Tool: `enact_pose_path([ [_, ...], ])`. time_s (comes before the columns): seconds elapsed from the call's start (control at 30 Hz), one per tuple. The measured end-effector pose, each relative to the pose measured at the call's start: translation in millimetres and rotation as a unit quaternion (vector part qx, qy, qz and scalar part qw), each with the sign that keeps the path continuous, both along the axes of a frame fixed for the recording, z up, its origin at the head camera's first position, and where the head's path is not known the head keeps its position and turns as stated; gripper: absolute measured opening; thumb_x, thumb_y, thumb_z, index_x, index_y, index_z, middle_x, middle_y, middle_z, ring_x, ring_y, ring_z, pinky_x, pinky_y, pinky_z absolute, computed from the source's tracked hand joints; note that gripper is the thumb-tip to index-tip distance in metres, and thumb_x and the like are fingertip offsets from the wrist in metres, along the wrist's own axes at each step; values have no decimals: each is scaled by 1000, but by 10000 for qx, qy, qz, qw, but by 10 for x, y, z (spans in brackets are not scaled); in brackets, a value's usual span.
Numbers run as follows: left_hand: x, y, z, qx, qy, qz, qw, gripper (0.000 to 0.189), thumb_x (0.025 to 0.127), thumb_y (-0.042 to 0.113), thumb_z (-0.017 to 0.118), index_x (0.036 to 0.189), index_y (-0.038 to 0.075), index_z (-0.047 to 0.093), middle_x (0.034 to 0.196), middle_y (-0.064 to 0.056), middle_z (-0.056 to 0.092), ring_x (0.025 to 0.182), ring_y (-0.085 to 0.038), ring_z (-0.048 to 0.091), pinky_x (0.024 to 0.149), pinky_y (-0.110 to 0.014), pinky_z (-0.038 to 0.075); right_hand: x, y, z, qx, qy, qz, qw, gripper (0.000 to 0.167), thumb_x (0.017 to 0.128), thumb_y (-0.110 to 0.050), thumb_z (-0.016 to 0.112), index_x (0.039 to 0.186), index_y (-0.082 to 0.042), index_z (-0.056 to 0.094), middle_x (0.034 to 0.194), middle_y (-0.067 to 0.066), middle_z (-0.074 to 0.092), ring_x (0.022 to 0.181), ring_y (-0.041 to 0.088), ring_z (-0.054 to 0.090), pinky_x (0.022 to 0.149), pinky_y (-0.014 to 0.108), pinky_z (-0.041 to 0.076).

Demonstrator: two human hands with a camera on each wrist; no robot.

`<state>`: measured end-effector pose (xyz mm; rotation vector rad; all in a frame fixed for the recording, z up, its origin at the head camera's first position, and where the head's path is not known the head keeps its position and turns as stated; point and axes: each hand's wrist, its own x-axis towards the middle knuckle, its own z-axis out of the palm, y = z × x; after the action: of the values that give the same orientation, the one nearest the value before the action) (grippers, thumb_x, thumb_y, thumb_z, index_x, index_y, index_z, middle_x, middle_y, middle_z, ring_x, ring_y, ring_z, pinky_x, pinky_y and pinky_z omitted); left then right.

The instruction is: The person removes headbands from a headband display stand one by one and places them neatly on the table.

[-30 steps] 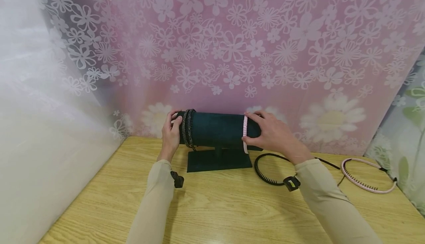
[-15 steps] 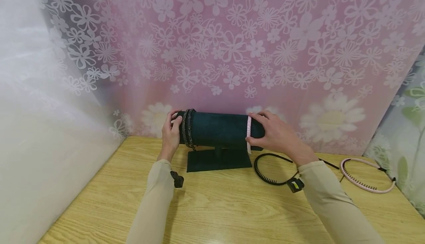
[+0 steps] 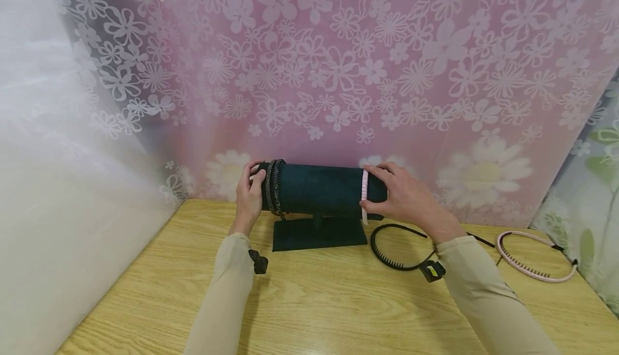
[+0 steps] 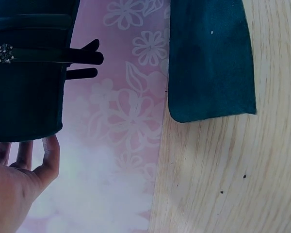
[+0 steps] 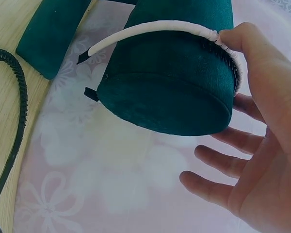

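Observation:
A dark green velvety headband stand (image 3: 316, 188) has a horizontal roll on a flat rectangular base. My left hand (image 3: 248, 196) grips the roll's left end, its thumb on the front; fingertips show at the end face in the left wrist view. Beside them, two dark glittery headbands (image 3: 273, 187) sit around the roll. Near the other end, a pink headband (image 3: 365, 194) with dark inner teeth straddles the roll. My right hand (image 3: 403, 194) pinches that pink headband between thumb and forefinger, while the remaining fingers spread past the roll's end in the right wrist view.
On the wooden table (image 3: 309, 301) lies a black toothed headband (image 3: 387, 261), partly under the right wrist. Another pink headband (image 3: 532, 274) lies farther right. A pink floral curtain (image 3: 314, 75) hangs right behind the stand.
My right hand and the pink headband have shifted slightly right along the roll, toward its end. The left hand and the stand have stayed in place.

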<state>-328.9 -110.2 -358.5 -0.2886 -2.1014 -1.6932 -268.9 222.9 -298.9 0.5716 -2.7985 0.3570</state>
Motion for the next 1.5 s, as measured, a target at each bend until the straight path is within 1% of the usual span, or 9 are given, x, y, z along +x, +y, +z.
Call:
enact_pose_path([
  [0.1,36,12,24,-21,-11,30,10000,45,108,26,39,147,6,49,145,-22,52,124,-39,53,108,-56,40,5,16,0,-21,-35,-1,10000,83,89,-45,75,157,-14,41,147,23,47,124,43,55,98,63,50],
  [0.27,47,4,24,48,26,-3,10000,44,108,26,42,146,6,50,145,-22,52,126,-39,52,110,-57,39,17,39,4,4,-2,2,10000,83,88,-45,76,157,-13,42,146,23,49,121,42,57,98,62,50],
  [0.57,82,-11,46,-21,15,-24,10000,43,108,25,44,146,4,51,142,-23,53,124,-42,54,109,-58,41,39,75,1,10,7,-70,10000,83,88,-43,77,156,-13,43,144,23,50,123,42,55,97,60,51],
  [0.73,101,-7,64,8,16,-9,10000,43,108,23,44,146,3,51,143,-22,54,127,-39,53,112,-55,40,59,108,3,-19,-99,-140,9999,82,89,-43,76,157,-14,41,144,25,50,123,43,56,95,61,52],
  [0.83,89,-9,58,40,57,-18,10000,43,108,23,45,145,3,51,142,-22,55,127,-39,53,112,-54,39,62,126,1,-53,-164,-166,9997,83,88,-42,76,158,-14,40,146,25,49,125,44,56,96,62,51],
  [1.03,87,-12,51,48,57,-41,10000,42,108,23,44,145,3,52,141,-22,55,126,-39,53,111,-55,39,63,150,5,-55,-222,-137,9996,83,88,-39,74,159,-14,39,148,25,48,126,45,55,95,62,51],
  [1.23,100,-1,74,21,67,-23,10000,43,108,23,44,145,3,51,141,-23,54,126,-40,53,111,-56,40,76,164,38,-121,-370,-105,9992,83,87,-34,72,160,-16,37,150,25,47,125,45,56,94,61,51],
  [1.33,100,3,79,19,90,-21,10000,43,108,23,44,145,3,51,141,-23,54,125,-41,53,109,-56,41,82,173,48,-145,-387,-67,9991,82,88,-33,71,160,-16,36,150,24,47,122,44,57,91,59,51],
  [1.5,85,6,69,8,97,-10,10000,43,108,24,44,145,4,51,140,-23,54,121,-40,54,108,-55,41,86,195,41,-242,-401,3,9989,81,90,-31,71,161,-16,35,147,23,49,113,36,61,83,51,52],
])
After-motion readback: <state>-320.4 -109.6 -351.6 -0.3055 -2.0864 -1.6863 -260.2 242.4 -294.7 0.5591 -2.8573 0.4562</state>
